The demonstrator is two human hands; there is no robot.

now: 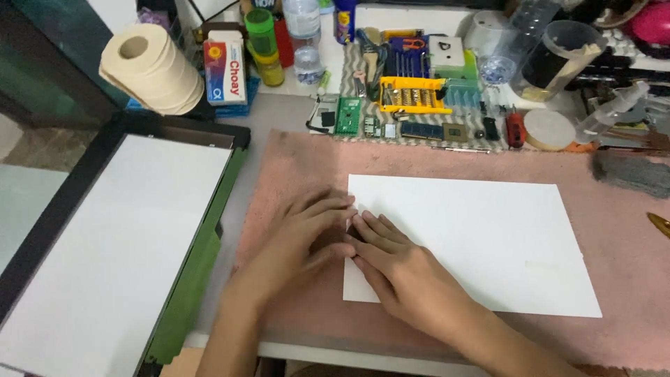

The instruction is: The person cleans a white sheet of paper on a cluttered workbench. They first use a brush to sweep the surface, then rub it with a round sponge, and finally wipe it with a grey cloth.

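Observation:
A white sheet of paper [481, 237] lies flat on a pink towel [433, 157] spread over the desk. My left hand [296, 244] rests palm down on the towel at the sheet's left edge, fingertips touching the paper. My right hand [401, 269] lies flat on the sheet's left part, fingers pointing up-left and meeting the left hand's fingertips. Neither hand grips anything; a small fold or object under the fingertips cannot be made out.
A black-framed tray with a white panel [118, 237] and green edge lies at left. Behind it stands a paper roll [153, 66]. Bottles, a yellow tool holder [412, 94], a green circuit board [347, 115] and small parts crowd the back. A grey pad [631, 173] sits right.

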